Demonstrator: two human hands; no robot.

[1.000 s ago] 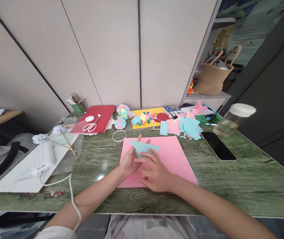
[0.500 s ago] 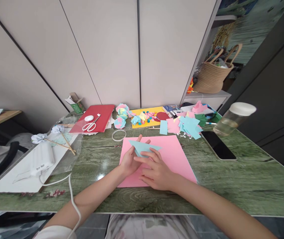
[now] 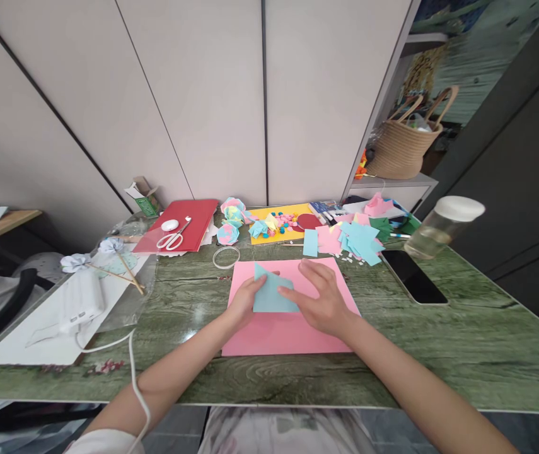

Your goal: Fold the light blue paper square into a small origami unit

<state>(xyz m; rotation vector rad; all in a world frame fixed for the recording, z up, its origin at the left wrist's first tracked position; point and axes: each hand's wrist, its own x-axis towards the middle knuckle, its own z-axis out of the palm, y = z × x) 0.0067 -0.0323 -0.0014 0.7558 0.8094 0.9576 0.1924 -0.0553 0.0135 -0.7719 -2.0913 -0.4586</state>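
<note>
Holding blue paper (image 3: 273, 297), left fingers (image 3: 255, 285) overlap its left edge.

At the near left I see a plain white sleeve (image 3: 111, 441) ending on the left arm (image 3: 179, 378), its forearm bare, with a white cable (image 3: 132, 353) crossing it. The right arm (image 3: 411, 366) is bare as far as my view reaches. The left hand (image 3: 244, 301) and right hand (image 3: 326, 302) are ungloved. Near the middle, I make out whitish clothing (image 3: 288, 435) with blurred grey and faint pink patches.
</note>
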